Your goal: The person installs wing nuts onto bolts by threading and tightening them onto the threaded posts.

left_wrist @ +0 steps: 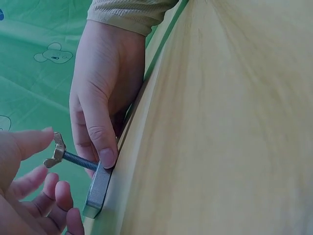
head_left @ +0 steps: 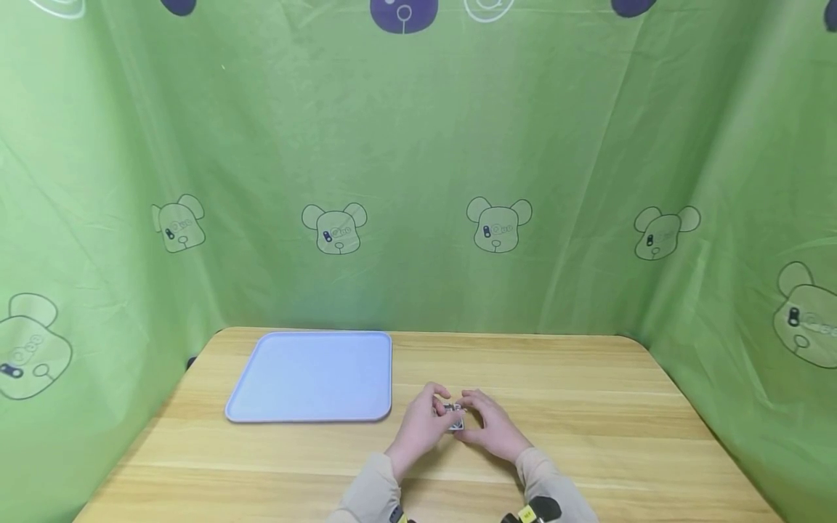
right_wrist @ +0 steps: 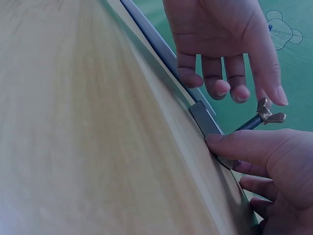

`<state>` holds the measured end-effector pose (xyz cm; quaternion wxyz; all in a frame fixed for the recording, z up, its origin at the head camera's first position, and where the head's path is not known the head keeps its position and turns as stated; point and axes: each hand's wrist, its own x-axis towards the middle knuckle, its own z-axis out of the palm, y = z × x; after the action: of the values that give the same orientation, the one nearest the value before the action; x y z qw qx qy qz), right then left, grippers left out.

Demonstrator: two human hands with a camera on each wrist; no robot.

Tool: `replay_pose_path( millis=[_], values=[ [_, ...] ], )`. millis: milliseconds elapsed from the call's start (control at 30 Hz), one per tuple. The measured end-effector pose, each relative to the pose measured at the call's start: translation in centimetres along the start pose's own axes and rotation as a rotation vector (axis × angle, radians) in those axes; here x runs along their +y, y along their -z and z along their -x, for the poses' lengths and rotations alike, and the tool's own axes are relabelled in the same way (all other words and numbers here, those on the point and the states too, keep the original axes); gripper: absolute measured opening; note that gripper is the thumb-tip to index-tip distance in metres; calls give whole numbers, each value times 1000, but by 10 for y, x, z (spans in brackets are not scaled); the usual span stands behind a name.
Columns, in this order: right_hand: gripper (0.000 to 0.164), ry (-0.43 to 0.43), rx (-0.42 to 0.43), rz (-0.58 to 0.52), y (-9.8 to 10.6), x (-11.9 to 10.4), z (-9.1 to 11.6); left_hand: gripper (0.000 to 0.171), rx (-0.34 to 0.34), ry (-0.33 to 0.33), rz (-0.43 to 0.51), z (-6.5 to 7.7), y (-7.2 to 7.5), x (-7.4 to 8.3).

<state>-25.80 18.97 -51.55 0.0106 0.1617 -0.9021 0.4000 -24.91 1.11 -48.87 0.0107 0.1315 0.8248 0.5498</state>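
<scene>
My right hand (head_left: 495, 433) holds a small grey metal block (right_wrist: 206, 119) down at the table, its thumb on one face. Out of that block rises a threaded bolt (left_wrist: 79, 160), topped by a brass-coloured wing nut (left_wrist: 57, 150). Around the wing nut, my left hand (head_left: 420, 427) has its thumb and fingers spread loosely to either side. Its thumb tip is very close to one wing; contact there is unclear. In the head view the fingers partly cover the metal block (head_left: 457, 421).
A pale blue tray (head_left: 314, 378) lies on the left part of the wood-grain table (head_left: 588, 407), left of both hands. Green curtains (head_left: 418, 145) with bear faces stand behind and along the sides.
</scene>
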Motion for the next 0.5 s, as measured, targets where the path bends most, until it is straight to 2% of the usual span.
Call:
replay_pose_path(
  millis=[167, 500],
  values=[
    [58, -9, -9, -3, 0, 0, 0, 36, 22, 4, -16, 1, 0, 0],
    [61, -20, -18, -1, 1, 2, 2, 36, -25, 2, 4, -1, 0, -1]
  ],
)
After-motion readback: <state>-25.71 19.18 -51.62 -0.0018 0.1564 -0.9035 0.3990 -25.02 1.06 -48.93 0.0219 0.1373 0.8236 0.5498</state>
